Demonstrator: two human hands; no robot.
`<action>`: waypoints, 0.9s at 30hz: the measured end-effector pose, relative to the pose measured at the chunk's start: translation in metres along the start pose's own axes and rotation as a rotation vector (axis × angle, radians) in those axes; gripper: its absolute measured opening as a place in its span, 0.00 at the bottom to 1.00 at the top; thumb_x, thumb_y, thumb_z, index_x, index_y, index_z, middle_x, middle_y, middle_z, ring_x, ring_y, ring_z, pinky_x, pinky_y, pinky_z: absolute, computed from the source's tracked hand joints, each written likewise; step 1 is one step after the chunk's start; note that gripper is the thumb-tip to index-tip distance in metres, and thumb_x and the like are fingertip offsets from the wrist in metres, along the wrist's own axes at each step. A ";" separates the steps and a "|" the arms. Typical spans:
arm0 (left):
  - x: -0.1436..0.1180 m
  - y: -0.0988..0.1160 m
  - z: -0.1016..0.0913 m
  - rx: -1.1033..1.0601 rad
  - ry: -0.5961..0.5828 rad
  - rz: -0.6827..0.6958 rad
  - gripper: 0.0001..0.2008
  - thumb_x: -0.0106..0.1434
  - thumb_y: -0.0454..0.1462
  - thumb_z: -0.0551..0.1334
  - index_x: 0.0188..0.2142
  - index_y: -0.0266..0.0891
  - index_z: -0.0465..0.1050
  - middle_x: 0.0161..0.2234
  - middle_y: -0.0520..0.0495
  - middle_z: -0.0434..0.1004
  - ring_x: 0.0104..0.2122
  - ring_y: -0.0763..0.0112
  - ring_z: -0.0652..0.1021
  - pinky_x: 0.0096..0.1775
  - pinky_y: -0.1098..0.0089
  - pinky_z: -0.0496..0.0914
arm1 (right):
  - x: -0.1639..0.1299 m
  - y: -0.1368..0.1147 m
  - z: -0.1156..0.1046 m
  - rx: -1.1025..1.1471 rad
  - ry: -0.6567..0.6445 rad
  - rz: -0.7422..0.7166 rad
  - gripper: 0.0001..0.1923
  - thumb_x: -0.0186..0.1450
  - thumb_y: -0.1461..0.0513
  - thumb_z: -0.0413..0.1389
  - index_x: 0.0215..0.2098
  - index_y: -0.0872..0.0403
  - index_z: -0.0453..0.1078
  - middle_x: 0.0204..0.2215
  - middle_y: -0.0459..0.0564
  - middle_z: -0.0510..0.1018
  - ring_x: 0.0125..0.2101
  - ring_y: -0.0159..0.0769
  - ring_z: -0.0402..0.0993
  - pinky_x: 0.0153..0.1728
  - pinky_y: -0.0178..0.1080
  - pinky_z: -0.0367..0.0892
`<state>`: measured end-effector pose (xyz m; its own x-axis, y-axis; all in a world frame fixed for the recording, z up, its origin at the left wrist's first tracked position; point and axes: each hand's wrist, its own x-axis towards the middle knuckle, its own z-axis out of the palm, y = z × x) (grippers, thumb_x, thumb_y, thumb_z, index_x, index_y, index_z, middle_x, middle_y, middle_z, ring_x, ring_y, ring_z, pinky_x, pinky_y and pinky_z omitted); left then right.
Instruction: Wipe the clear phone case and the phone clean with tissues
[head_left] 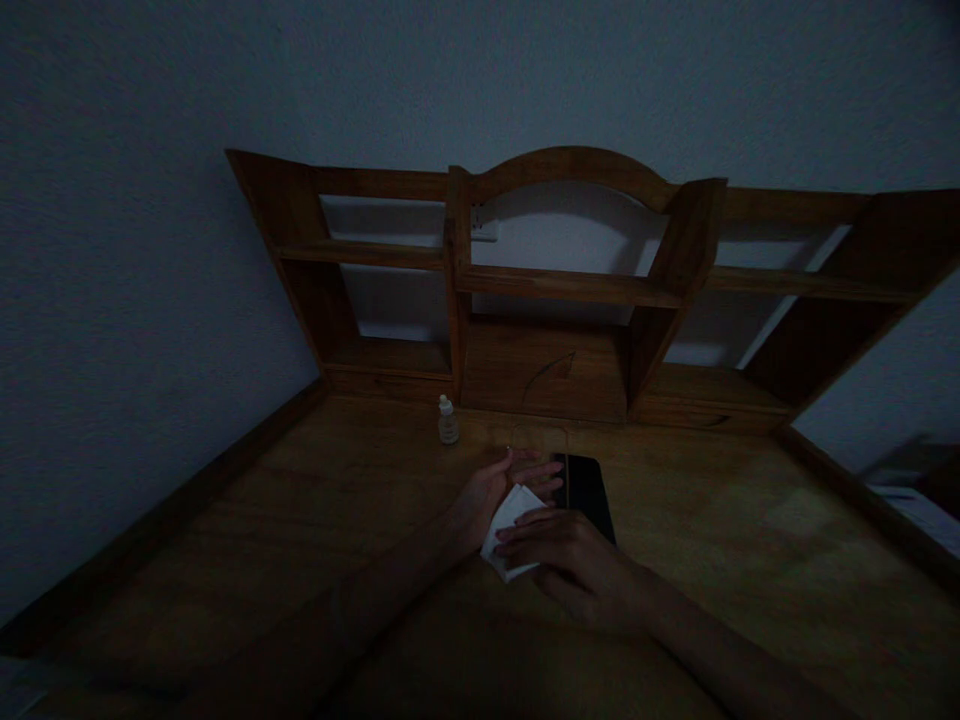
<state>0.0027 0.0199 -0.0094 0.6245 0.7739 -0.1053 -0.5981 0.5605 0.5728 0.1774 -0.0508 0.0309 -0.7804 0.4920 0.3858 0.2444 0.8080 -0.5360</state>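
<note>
My left hand [487,495] is turned palm up, its fingers reaching right under a thin clear screen protector [568,440]. Only the outline of this see-through sheet shows, with rounded corners, and the fingers appear through it. The hand seems to support it along the left edge. Folded white tissue [517,505] lies over the lower part of the sheet. Closed on that tissue, my right hand [570,555] presses it down from the right. Just behind the hands, a black phone [589,490] lies flat on the wooden desk [360,480], partly covered by the right hand.
A small clear bottle with a white cap [448,422] stands upright left of the phone. Along the back of the desk runs a wooden shelf unit [555,285] with several compartments. A white wall socket [484,230] shows through its middle opening. The room is dim.
</note>
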 end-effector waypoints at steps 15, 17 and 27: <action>-0.009 0.004 0.009 0.055 -0.021 0.010 0.18 0.69 0.45 0.54 0.49 0.35 0.70 0.57 0.32 0.71 0.55 0.51 0.73 0.53 0.54 0.66 | -0.001 0.001 0.001 0.033 -0.014 0.021 0.18 0.64 0.69 0.50 0.49 0.52 0.73 0.46 0.52 0.81 0.49 0.40 0.75 0.53 0.45 0.67; -0.009 0.004 0.009 0.076 -0.036 0.024 0.18 0.70 0.45 0.53 0.50 0.35 0.70 0.57 0.32 0.72 0.55 0.51 0.73 0.54 0.54 0.66 | -0.001 0.000 0.001 0.048 -0.020 0.020 0.18 0.64 0.69 0.50 0.48 0.52 0.74 0.44 0.51 0.81 0.48 0.40 0.76 0.53 0.44 0.67; -0.008 0.006 0.007 0.057 -0.020 -0.011 0.19 0.69 0.44 0.54 0.50 0.32 0.70 0.57 0.31 0.71 0.56 0.50 0.73 0.58 0.52 0.61 | -0.003 0.000 -0.004 -0.008 0.019 0.010 0.14 0.67 0.66 0.48 0.44 0.53 0.75 0.38 0.52 0.82 0.41 0.39 0.78 0.45 0.41 0.70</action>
<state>-0.0022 0.0152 0.0009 0.6412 0.7613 -0.0961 -0.5616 0.5509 0.6174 0.1825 -0.0505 0.0329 -0.7668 0.5059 0.3950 0.2563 0.8056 -0.5341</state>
